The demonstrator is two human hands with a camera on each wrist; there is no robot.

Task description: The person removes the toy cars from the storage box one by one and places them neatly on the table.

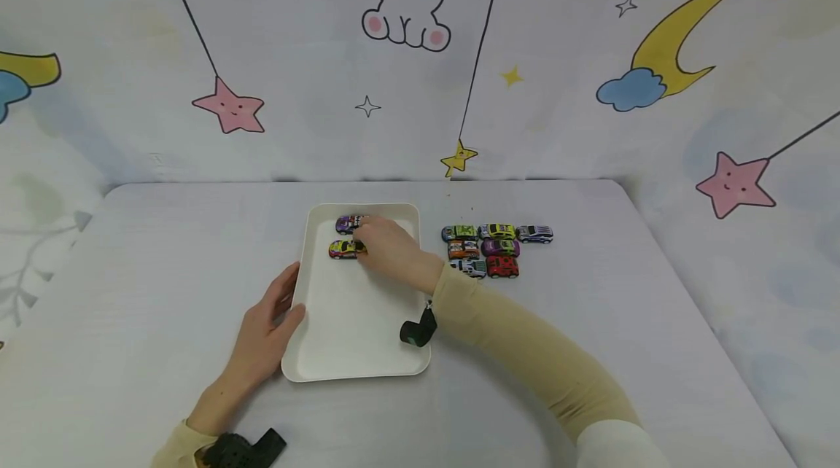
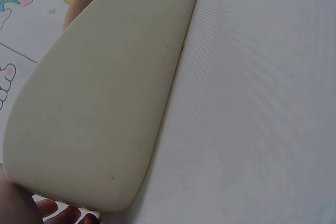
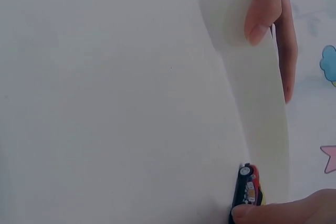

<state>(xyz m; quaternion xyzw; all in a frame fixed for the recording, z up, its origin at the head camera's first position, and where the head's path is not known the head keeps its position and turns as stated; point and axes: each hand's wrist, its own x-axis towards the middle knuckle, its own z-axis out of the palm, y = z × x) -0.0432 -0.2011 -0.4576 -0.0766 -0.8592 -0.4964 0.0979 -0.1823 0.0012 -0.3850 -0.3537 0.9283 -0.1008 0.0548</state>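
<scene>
A white tray (image 1: 354,329) lies on the table, and my left hand (image 1: 260,334) holds its left rim. In the right wrist view the left thumb (image 3: 257,30) laps over the rim, with a finger along the outside. Inside the tray's upper part, my right hand (image 1: 392,251) pinches a yellow-and-red toy car (image 1: 343,249). The right wrist view shows a fingertip on that car's side, close to the tray wall. Just behind it stands a purple toy car (image 1: 348,224), partly hidden by the right hand.
Right of the tray several toy cars stand in a close group, among them a red one (image 1: 502,267), a purple-and-green one (image 1: 500,248) and a silver one (image 1: 534,234). The right forearm (image 1: 525,344) reaches across the tray's right edge. A patterned wall (image 1: 315,140) borders the table's back.
</scene>
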